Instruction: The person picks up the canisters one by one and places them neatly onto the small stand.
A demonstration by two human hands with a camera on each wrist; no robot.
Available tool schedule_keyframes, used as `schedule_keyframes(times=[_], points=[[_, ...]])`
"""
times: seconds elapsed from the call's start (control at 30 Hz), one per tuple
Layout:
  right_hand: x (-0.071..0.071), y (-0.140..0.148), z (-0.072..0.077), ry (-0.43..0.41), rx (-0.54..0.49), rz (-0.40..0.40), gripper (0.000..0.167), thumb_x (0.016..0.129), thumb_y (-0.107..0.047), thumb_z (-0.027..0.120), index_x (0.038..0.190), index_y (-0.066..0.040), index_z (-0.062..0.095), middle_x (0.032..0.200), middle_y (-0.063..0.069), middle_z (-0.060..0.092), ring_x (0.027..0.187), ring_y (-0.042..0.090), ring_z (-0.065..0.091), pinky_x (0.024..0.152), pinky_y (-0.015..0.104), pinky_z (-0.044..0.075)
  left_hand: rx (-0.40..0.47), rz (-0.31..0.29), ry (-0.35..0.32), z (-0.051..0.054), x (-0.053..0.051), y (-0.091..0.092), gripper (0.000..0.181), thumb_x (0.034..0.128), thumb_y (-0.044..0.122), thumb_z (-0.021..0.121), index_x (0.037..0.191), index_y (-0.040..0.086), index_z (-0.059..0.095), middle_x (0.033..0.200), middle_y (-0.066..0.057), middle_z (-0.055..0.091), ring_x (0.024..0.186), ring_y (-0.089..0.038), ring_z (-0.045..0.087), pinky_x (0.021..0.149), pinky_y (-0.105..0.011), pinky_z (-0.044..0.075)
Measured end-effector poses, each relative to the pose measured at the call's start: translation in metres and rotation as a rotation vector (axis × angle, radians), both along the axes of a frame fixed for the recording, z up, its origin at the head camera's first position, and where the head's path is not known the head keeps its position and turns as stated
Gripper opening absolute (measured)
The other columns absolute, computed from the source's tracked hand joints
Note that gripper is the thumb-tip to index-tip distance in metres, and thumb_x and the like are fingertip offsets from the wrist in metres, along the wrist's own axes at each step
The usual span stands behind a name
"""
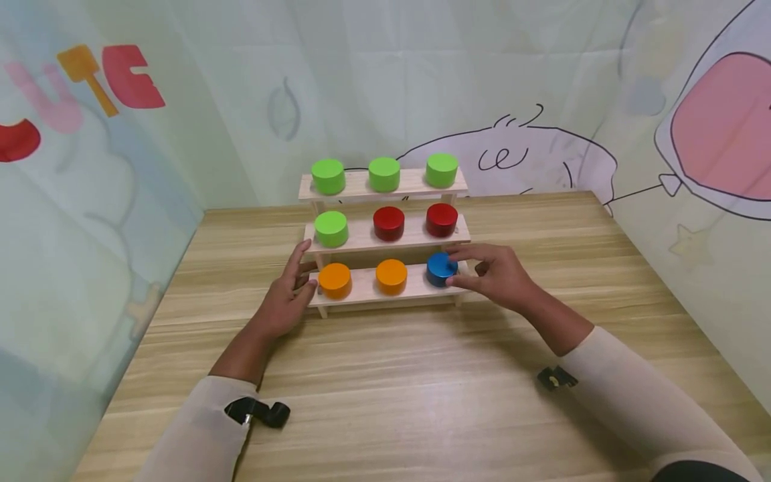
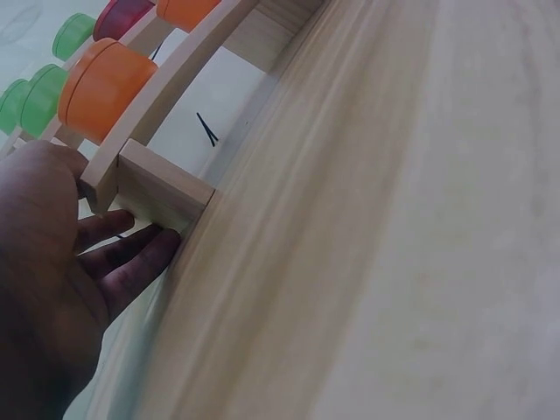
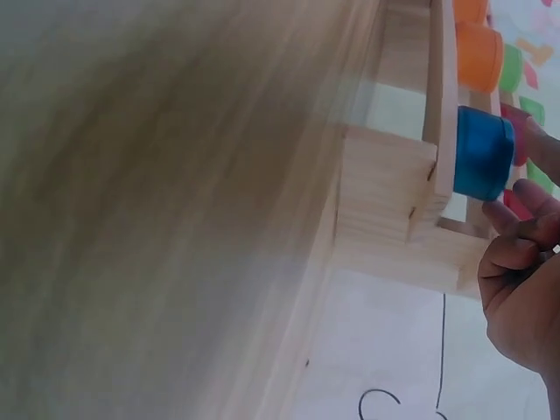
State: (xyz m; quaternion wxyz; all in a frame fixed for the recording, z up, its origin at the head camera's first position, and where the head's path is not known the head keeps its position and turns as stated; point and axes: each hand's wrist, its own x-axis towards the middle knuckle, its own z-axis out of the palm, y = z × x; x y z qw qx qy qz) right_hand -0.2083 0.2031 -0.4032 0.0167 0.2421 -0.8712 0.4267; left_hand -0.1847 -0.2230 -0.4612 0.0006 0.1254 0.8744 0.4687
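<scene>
A three-tier wooden rack stands on the table, bearing short round tins. My right hand pinches the blue tin between thumb and fingers at the bottom tier's right end. In the right wrist view, that blue tin sits on the shelf board. At the opposite end my left hand touches the rack, its thumb by the bottom board. The left wrist view shows several outstretched fingers beside the rack's end support. Two orange tins share the bottom tier.
On the middle tier are a green tin and two red tins. Three more green tins line the top tier. The wood-grain table reaches a printed cloth backdrop behind and at both sides.
</scene>
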Motion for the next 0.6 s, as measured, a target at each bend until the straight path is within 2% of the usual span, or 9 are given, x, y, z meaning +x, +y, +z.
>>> schedule_keyframes(times=[0.2,0.3,0.5,0.6], points=[[0.0,0.007,0.008,0.017,-0.004,-0.061,0.038,0.092,-0.017,0.09,0.129,-0.01,0.082,0.137,0.009,0.078,0.131,0.033,0.072,0.083,0.023,0.059,0.018,0.02,-0.008,0.001,0.001,-0.002,0.079,0.1159,0.016,0.044,0.174,0.05,0.004,0.172,-0.026,0.04,0.15,-0.054,0.052,0.124,-0.072,0.039],[0.0,0.01,0.01,0.025,-0.039,-0.075,0.036,0.092,-0.015,0.089,0.127,-0.009,0.082,0.135,0.01,0.079,0.125,0.027,0.073,0.081,0.02,0.059,0.026,0.049,0.022,0.001,0.003,-0.003,0.077,0.1161,0.015,0.043,0.175,0.048,0.006,0.174,-0.024,0.038,0.149,-0.054,0.053,0.123,-0.072,0.04],[-0.004,0.013,0.012,0.07,-0.127,-0.117,0.034,0.092,-0.008,0.088,0.126,-0.007,0.082,0.133,0.013,0.079,0.109,-0.004,0.068,0.076,0.014,0.056,0.011,0.119,0.113,0.006,0.004,-0.003,0.073,0.1167,0.016,0.045,0.178,0.035,0.008,0.175,-0.022,0.034,0.154,-0.05,0.049,0.121,-0.073,0.041],[-0.006,0.015,0.011,0.084,-0.159,-0.137,0.035,0.092,-0.007,0.088,0.126,-0.006,0.082,0.133,0.014,0.079,0.079,-0.007,0.06,0.064,0.013,0.048,-0.046,0.164,0.14,0.009,0.004,-0.003,0.073,0.1162,0.019,0.047,0.178,0.03,0.01,0.176,-0.022,0.032,0.157,-0.048,0.042,0.124,-0.073,0.038]])
